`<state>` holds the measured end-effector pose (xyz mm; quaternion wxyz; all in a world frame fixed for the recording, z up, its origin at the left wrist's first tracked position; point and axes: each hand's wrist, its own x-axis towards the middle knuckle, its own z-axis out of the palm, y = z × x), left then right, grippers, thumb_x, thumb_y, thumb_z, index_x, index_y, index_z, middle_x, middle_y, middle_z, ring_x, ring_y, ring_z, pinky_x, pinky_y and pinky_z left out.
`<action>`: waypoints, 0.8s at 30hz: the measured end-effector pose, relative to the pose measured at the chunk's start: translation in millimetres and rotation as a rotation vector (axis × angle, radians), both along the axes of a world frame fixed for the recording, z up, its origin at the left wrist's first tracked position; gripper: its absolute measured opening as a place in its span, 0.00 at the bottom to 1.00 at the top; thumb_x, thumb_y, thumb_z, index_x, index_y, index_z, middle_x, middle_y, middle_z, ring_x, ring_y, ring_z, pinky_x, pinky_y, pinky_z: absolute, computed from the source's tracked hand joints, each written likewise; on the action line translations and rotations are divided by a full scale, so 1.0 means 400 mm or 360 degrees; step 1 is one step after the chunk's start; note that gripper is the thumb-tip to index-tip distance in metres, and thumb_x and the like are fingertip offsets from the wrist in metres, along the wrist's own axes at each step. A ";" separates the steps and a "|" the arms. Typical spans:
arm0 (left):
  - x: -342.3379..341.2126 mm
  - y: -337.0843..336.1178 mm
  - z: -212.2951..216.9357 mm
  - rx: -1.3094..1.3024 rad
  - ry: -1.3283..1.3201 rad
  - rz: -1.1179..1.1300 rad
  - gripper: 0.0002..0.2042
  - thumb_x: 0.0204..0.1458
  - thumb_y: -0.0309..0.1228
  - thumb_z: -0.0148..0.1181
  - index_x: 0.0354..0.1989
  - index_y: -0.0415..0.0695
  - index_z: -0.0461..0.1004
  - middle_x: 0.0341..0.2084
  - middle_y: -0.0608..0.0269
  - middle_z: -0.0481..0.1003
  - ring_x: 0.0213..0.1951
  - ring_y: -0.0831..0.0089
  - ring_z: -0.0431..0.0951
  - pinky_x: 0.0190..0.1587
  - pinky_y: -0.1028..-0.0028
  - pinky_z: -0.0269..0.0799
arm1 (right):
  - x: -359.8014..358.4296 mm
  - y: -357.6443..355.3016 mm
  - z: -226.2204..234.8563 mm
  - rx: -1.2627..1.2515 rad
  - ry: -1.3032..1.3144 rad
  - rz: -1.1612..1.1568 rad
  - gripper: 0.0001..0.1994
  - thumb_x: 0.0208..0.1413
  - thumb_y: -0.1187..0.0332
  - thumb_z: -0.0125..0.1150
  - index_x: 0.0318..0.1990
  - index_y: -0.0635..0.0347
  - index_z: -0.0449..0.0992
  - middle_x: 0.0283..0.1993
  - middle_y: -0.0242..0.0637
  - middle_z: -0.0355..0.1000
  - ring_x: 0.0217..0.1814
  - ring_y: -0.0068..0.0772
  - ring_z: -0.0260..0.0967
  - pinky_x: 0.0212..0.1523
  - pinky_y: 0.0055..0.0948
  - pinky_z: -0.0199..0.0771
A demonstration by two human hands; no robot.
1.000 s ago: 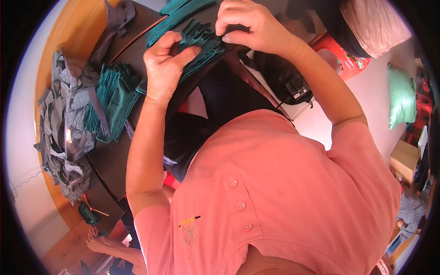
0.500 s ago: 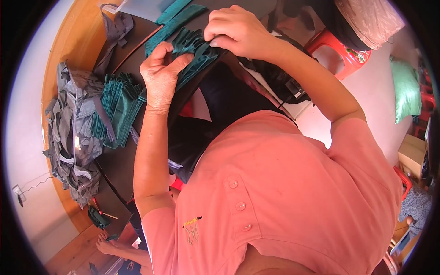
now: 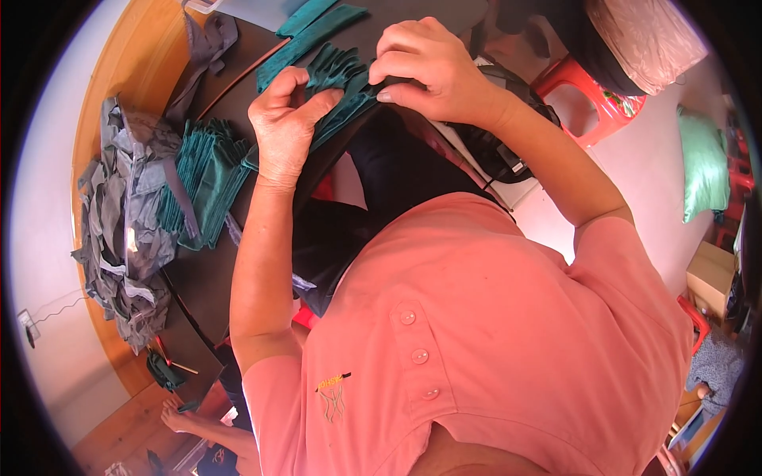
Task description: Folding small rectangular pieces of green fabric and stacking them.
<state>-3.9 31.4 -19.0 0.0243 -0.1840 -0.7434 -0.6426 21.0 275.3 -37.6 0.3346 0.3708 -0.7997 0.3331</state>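
Between my hands a dark green velvet strip (image 3: pixel 335 71) lies gathered in small folds, with a smoother length running below it. My left hand (image 3: pixel 284 123) holds the near-left part of this strip, its thumb laid along the cloth and its forefinger bent. Some of its fingers are hidden behind the fabric. The other end is pinched by my right hand (image 3: pixel 432 71), thumb below and fingers curled above. Just beyond my left hand lie flat green velvet strips (image 3: pixel 317 28) on the dark table (image 3: pixel 246 59).
To the left sit a stack of folded green velvet pieces (image 3: pixel 210 190) and a heap of grey cloth scraps (image 3: pixel 119 230). A grey strip (image 3: pixel 208 44) lies farther back. A red stool (image 3: pixel 583 95) stands at the right. Another person's hand (image 3: pixel 178 416) shows at lower left.
My right hand's fingers have shifted slightly along the gathered strip, with the forefinger more curled. My left hand keeps its hold. The whole view has moved a little.
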 end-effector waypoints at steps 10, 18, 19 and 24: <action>0.006 0.005 0.005 -0.0052 0.0070 0.0001 0.14 0.41 0.15 0.75 0.32 0.40 0.75 0.27 0.80 0.68 0.29 0.87 0.62 0.32 0.83 0.61 | -0.008 -0.061 0.005 -0.0006 0.0070 -0.0038 0.12 0.37 0.77 0.67 0.32 0.50 0.77 0.35 0.27 0.67 0.43 0.33 0.70 0.46 0.35 0.62; 0.008 0.009 0.010 -0.0024 0.0091 0.0001 0.14 0.41 0.15 0.75 0.31 0.40 0.75 0.26 0.80 0.67 0.28 0.87 0.61 0.31 0.84 0.60 | -0.020 -0.088 -0.006 -0.0030 0.0165 -0.0155 0.08 0.34 0.75 0.66 0.23 0.49 0.76 0.30 0.26 0.64 0.37 0.32 0.68 0.40 0.36 0.59; 0.009 0.009 0.009 -0.0017 0.0121 0.0007 0.14 0.41 0.15 0.76 0.31 0.40 0.75 0.26 0.80 0.66 0.28 0.87 0.60 0.31 0.83 0.59 | -0.020 -0.089 -0.011 -0.0014 0.0167 -0.0172 0.08 0.34 0.75 0.65 0.23 0.49 0.75 0.30 0.26 0.63 0.37 0.32 0.67 0.40 0.36 0.59; 0.011 0.011 0.013 -0.0041 0.0074 0.0055 0.14 0.41 0.16 0.76 0.31 0.41 0.75 0.25 0.80 0.64 0.27 0.87 0.59 0.30 0.83 0.58 | -0.010 -0.077 -0.035 0.0012 0.0269 -0.0141 0.08 0.36 0.75 0.65 0.25 0.50 0.74 0.31 0.27 0.64 0.40 0.33 0.69 0.41 0.36 0.61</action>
